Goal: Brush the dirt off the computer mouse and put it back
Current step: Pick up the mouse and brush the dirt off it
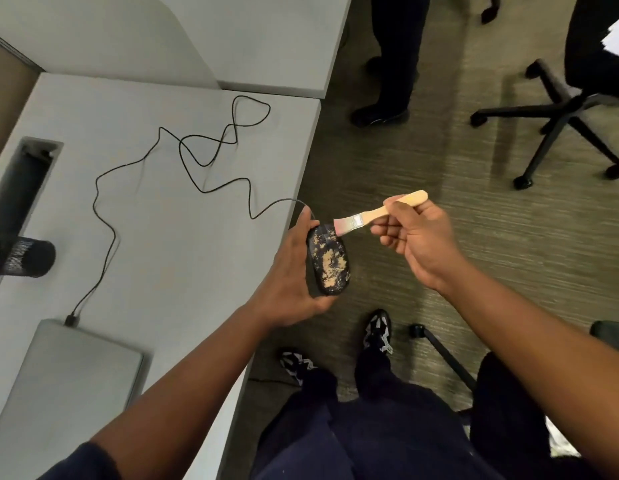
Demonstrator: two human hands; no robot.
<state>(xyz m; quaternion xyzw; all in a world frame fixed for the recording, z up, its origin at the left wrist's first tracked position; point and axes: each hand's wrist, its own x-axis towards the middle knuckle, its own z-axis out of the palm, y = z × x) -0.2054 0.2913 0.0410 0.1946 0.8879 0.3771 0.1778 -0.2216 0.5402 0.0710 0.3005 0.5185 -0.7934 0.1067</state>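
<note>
the desk [169,209] is filling the left of the view, with the laptop [69,386] lying closed at its near corner and the cable [183,157] snaking in loops from the laptop's plug across the top to the desk's edge; the left hand [290,278] is cradling the mouse [329,261] out past that edge, over the carpet, fingers curled round its far side and underside, top face turned up; the right hand [412,233] is pinching the brush [374,213] by its wooden handle, bristles touching the front end of the mouse; tan dirt [332,268] is caking the middle and rear of the shell, so the job is looking barely begun; to do this well, the strokes are best going from front to back and off the far side, away from the desk and the palm; keeping the mouse tilted is likely helping crumbs fall to the floor; a light touch around the wheel seems wise, since grit could be pushed into the gaps.
</note>
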